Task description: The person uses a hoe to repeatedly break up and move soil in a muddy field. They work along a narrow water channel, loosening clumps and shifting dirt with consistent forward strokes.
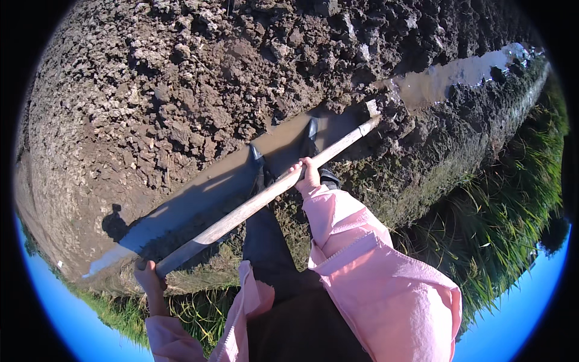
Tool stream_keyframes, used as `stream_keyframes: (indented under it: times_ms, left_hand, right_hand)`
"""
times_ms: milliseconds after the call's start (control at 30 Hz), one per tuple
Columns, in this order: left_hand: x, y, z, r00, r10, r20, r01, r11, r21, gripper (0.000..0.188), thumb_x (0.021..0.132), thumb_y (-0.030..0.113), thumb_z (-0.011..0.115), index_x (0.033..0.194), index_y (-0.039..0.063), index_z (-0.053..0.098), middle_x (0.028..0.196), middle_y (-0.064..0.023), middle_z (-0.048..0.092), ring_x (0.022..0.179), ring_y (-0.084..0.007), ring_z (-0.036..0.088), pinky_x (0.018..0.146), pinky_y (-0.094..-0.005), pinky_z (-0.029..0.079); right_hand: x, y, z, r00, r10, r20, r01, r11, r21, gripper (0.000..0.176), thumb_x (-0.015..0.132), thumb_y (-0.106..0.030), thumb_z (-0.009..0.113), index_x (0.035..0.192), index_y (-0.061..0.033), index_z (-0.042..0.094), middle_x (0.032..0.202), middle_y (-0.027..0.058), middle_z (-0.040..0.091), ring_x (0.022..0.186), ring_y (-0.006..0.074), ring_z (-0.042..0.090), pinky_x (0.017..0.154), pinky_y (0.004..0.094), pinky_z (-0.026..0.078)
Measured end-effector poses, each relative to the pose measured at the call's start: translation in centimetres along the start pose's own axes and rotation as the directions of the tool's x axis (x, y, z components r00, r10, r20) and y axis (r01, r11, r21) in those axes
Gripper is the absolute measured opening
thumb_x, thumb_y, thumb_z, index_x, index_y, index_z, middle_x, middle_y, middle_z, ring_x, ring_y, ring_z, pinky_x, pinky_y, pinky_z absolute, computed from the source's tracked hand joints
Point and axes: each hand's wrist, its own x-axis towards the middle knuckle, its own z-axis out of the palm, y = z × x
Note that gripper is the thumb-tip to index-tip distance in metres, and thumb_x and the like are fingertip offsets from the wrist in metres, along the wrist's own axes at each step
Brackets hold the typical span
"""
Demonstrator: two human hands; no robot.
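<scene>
A long wooden handle [244, 208] of a digging tool, likely a hoe, runs slantwise across the view. My left hand [151, 279] grips its lower-left end. Farther up the shaft, my right hand [308, 174] is closed around it. The tool's head [372, 107] shows only in part at the upper right end, against wet mud; its blade is mostly hidden. Both arms wear pink sleeves. Below the handle, my dark boots [258, 158] stand in a ditch of muddy water [226, 167].
Clumpy tilled soil [181, 81] borders the ditch on the far side. More water [434, 83] lies beyond the tool's head, past a muddy patch. A sloping earth bank [407, 181] and tall green grass [493, 226] run along the near side.
</scene>
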Motion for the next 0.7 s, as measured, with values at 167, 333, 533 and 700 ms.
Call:
stream_keyframes:
  times_ms: [167, 333, 533, 700]
  left_hand:
    - [-0.1, -3.4, -1.1, 0.962, -0.25, 0.112, 0.251, 0.968, 0.01, 0.007, 0.071, 0.005, 0.052, 0.074, 0.003, 0.046, 0.054, -0.0094, 0.047, 0.032, -0.0211, 0.045, 0.026, -0.0324, 0.037]
    - [-2.4, -6.7, -1.1, 0.871, -0.383, 0.309, 0.407, 0.913, -0.016, 0.008, 0.071, 0.008, 0.053, 0.072, 0.005, 0.046, 0.053, -0.01, 0.046, 0.033, -0.0247, 0.046, 0.026, -0.0358, 0.038]
    - [-5.1, -10.5, 0.3, 0.464, -0.635, 0.618, 0.698, 0.691, 0.186, 0.014, 0.08, 0.019, 0.05, 0.079, 0.005, 0.049, 0.059, -0.0109, 0.05, 0.04, -0.0224, 0.049, 0.033, -0.0342, 0.042]
    - [-8.8, -8.2, 2.3, 0.344, -0.637, 0.69, 0.74, 0.636, 0.218, 0.017, 0.081, 0.02, 0.05, 0.082, 0.003, 0.053, 0.058, -0.0113, 0.052, 0.039, -0.0209, 0.05, 0.033, -0.0335, 0.043]
  right_hand:
    - [-3.3, 0.2, -2.3, 1.0, -0.01, 0.004, 0.011, 0.995, -0.099, 0.011, 0.075, -0.011, 0.058, 0.07, -0.0061, 0.049, 0.059, 0.0042, 0.049, 0.052, 0.0174, 0.049, 0.054, 0.032, 0.047]
    - [-8.9, -2.5, -1.5, 0.989, -0.145, 0.004, 0.143, 0.969, -0.203, 0.01, 0.076, -0.01, 0.058, 0.072, -0.0051, 0.05, 0.06, 0.005, 0.05, 0.051, 0.0176, 0.05, 0.052, 0.0313, 0.047]
    - [-7.8, -6.3, 1.8, 0.952, -0.301, 0.056, 0.299, 0.878, -0.373, 0.01, 0.077, -0.01, 0.057, 0.073, -0.004, 0.051, 0.061, 0.0058, 0.052, 0.05, 0.0178, 0.052, 0.05, 0.0304, 0.047]
    - [-4.4, -12.3, 4.0, 0.902, -0.431, 0.002, 0.364, 0.76, -0.539, 0.009, 0.077, -0.009, 0.057, 0.075, -0.003, 0.051, 0.061, 0.0066, 0.053, 0.049, 0.018, 0.053, 0.048, 0.0297, 0.047]
